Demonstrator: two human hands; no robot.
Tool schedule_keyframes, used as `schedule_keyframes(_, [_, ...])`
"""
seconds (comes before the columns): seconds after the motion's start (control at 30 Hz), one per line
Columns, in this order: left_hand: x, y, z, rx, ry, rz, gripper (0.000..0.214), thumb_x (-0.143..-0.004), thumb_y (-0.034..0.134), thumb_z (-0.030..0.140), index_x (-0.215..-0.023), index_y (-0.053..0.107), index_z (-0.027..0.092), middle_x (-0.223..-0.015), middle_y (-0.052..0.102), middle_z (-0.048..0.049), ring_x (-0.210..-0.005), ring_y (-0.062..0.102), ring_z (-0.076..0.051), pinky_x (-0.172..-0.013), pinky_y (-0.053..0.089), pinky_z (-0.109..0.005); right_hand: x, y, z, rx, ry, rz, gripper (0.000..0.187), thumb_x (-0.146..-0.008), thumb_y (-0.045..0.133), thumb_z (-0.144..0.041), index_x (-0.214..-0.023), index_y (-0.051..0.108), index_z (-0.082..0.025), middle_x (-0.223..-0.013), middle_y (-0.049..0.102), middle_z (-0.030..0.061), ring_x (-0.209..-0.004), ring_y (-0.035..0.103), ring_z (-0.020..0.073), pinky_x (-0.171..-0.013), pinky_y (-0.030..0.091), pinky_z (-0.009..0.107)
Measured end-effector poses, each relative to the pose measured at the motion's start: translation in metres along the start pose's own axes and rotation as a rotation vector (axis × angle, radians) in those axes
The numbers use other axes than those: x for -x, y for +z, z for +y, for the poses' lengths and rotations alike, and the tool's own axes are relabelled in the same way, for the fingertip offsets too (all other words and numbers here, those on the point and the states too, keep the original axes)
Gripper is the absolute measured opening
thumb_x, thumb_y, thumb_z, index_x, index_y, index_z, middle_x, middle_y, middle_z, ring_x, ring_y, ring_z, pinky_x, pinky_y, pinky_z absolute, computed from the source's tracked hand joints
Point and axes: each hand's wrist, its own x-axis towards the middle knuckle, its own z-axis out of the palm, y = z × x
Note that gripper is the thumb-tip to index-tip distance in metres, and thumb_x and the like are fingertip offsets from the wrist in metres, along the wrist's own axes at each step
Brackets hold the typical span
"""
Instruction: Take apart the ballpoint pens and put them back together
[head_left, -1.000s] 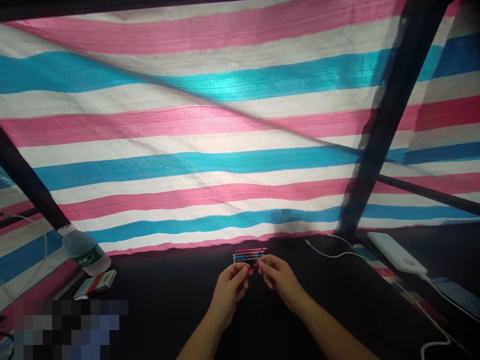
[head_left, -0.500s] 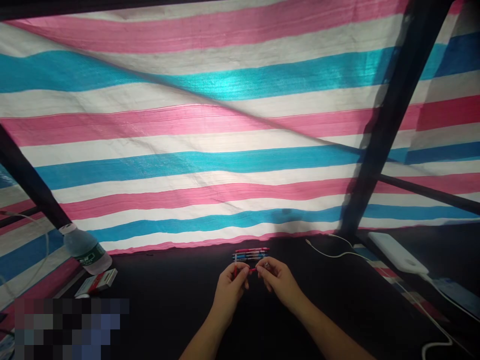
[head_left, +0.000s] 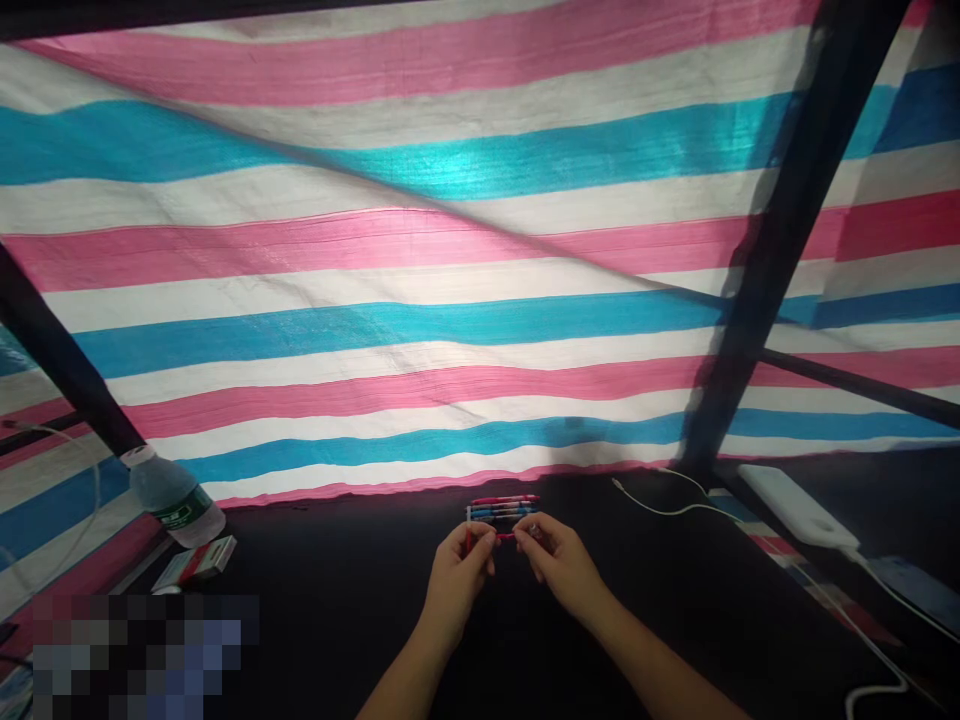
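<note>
My left hand (head_left: pixel 461 560) is closed in a pinch on red pen parts. One red-and-white pen part (head_left: pixel 469 530) stands up past its fingers. A thin red pen piece (head_left: pixel 505 536) bridges the gap between both hands. My right hand (head_left: pixel 556 562) pinches the other end of that piece, and something small and shiny (head_left: pixel 534 530) shows at its fingers, too small to make out. Just beyond the hands, several pens (head_left: pixel 504 507), red and blue with white, lie side by side on the black table (head_left: pixel 330 600).
At the left stand a water bottle (head_left: pixel 176 500) and a small flat box (head_left: pixel 196 562). To the right lie a white power strip (head_left: pixel 799 508) and white cables (head_left: pixel 675 510). A striped tarp (head_left: pixel 420 330) hangs behind the table, with dark frame posts (head_left: pixel 784 240).
Both hands keep their hold and have barely moved. The upright red-and-white part has shifted very slightly left.
</note>
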Motion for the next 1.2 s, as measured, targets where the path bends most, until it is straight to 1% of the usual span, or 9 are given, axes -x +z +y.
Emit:
schedule_keyframes(0.1, [-0.0011, -0.0015, -0.0038, -0.07, 0.028, 0.004, 0.038, -0.079, 0.078, 0.05, -0.089, 0.065, 0.016, -0.055, 0.055, 0.0053, -0.04, 0.029, -0.004, -0.042, 0.017, -0.018, 0.0009, 0.0, -0.0009, 0.032, -0.013, -0.004, 0.033, -0.091, 0.066, -0.052, -0.09, 0.068, -0.019, -0.069, 0.059, -0.0017, -0.046, 0.046, 0.0088, -0.042, 0.032, 0.022])
schedule_keyframes(0.3, [-0.0008, -0.003, -0.006, -0.202, 0.112, 0.007, 0.03, -0.082, 0.076, 0.045, -0.085, 0.067, 0.016, -0.057, 0.055, 0.0042, -0.046, 0.039, -0.008, -0.046, 0.025, -0.02, -0.0001, 0.0, -0.0013, 0.025, -0.009, -0.016, 0.031, -0.091, 0.066, -0.05, -0.089, 0.067, -0.019, -0.07, 0.06, -0.0017, -0.045, 0.045, 0.0087, -0.042, 0.033, 0.022])
schedule_keyframes(0.5, [-0.0011, -0.0036, -0.0062, -0.248, 0.121, -0.016, 0.027, -0.086, 0.072, 0.043, -0.088, 0.068, 0.017, -0.058, 0.054, 0.0049, -0.047, 0.04, -0.009, -0.048, 0.028, -0.02, 0.0005, 0.0006, 0.0004, 0.05, -0.022, 0.01, 0.031, -0.092, 0.065, -0.05, -0.089, 0.067, -0.019, -0.067, 0.056, -0.0027, -0.046, 0.046, 0.0097, -0.043, 0.033, 0.022])
schedule_keyframes(0.7, [-0.0005, -0.0031, -0.0062, -0.255, 0.133, 0.003, 0.029, -0.085, 0.072, 0.045, -0.086, 0.067, 0.017, -0.058, 0.053, 0.0047, -0.049, 0.043, -0.01, -0.049, 0.03, -0.021, 0.0032, 0.0012, -0.0013, 0.055, -0.035, 0.009, 0.029, -0.092, 0.065, -0.048, -0.089, 0.067, -0.02, -0.067, 0.056, -0.0029, -0.047, 0.045, 0.0099, -0.044, 0.033, 0.022])
schedule_keyframes(0.8, [0.0002, -0.003, -0.006, -0.26, 0.136, -0.001, 0.03, -0.085, 0.072, 0.046, -0.087, 0.068, 0.017, -0.058, 0.052, 0.0046, -0.049, 0.043, -0.01, -0.049, 0.03, -0.021, 0.0042, 0.0011, -0.0035, 0.043, -0.035, 0.003, 0.029, -0.093, 0.064, -0.048, -0.089, 0.066, -0.02, -0.066, 0.054, -0.0035, -0.047, 0.044, 0.0098, -0.044, 0.032, 0.022])
schedule_keyframes(0.93, [0.0009, -0.0029, -0.0058, -0.275, 0.128, -0.011, 0.035, -0.085, 0.07, 0.049, -0.094, 0.072, 0.015, -0.057, 0.053, 0.0038, -0.049, 0.042, -0.01, -0.048, 0.028, -0.022, 0.0036, 0.0012, -0.0047, 0.054, -0.039, 0.002, 0.029, -0.094, 0.063, -0.048, -0.09, 0.066, -0.02, -0.067, 0.054, -0.0035, -0.047, 0.045, 0.0099, -0.044, 0.033, 0.022])
schedule_keyframes(1.07, [0.0004, -0.0027, -0.0064, -0.26, 0.104, -0.029, 0.036, -0.086, 0.069, 0.05, -0.095, 0.072, 0.015, -0.057, 0.059, 0.0016, -0.046, 0.038, -0.009, -0.047, 0.026, -0.022, 0.0028, 0.0012, -0.0027, 0.08, -0.042, -0.001, 0.029, -0.094, 0.064, -0.048, -0.09, 0.066, -0.02, -0.068, 0.056, -0.0029, -0.047, 0.046, 0.0099, -0.044, 0.034, 0.022])
schedule_keyframes(1.2, [0.0, -0.0018, -0.0062, -0.227, 0.079, -0.041, 0.038, -0.084, 0.071, 0.051, -0.095, 0.072, 0.014, -0.058, 0.064, -0.0005, -0.043, 0.035, -0.008, -0.046, 0.023, -0.022, 0.004, 0.0012, -0.0029, 0.079, -0.048, -0.001, 0.03, -0.094, 0.063, -0.049, -0.091, 0.067, -0.02, -0.073, 0.06, -0.0012, -0.047, 0.047, 0.0095, -0.042, 0.034, 0.022])
